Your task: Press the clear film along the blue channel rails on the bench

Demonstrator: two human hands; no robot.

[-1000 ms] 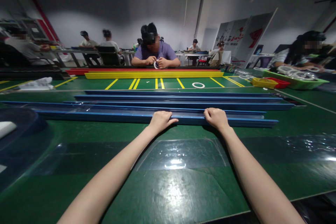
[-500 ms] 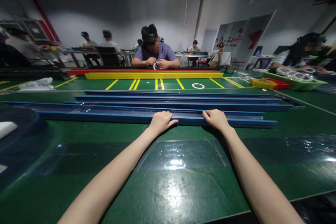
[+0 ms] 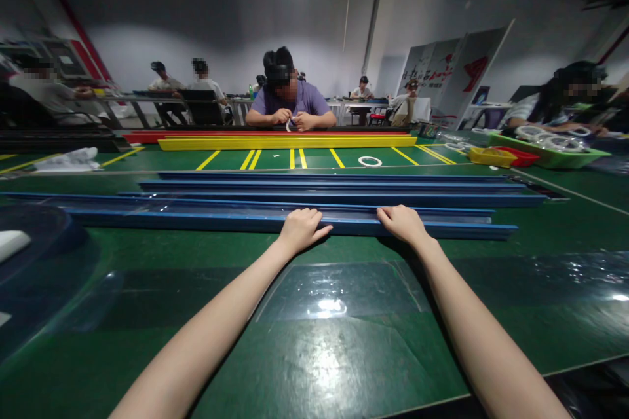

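Both my arms reach forward over a green table (image 3: 344,353). My left hand (image 3: 301,229) and my right hand (image 3: 403,222) curl their fingers over the near edge of a long blue channel strip (image 3: 196,219) that lies across the table. The two hands grip it about a forearm's width apart. A clear film covers the top of that strip. Behind it lie more long blue strips (image 3: 344,198), parallel to the first.
A clear plastic sheet (image 3: 339,288) lies flat between my arms. Yellow (image 3: 289,142) and red strips lie at the far side, where a person in a purple shirt (image 3: 289,99) handles a tape roll. A white tape ring (image 3: 370,161), yellow, red and green trays (image 3: 550,156) sit right.
My right hand has slid slightly left along the blue strip. The left hand has stayed in place. The view has shifted a little.
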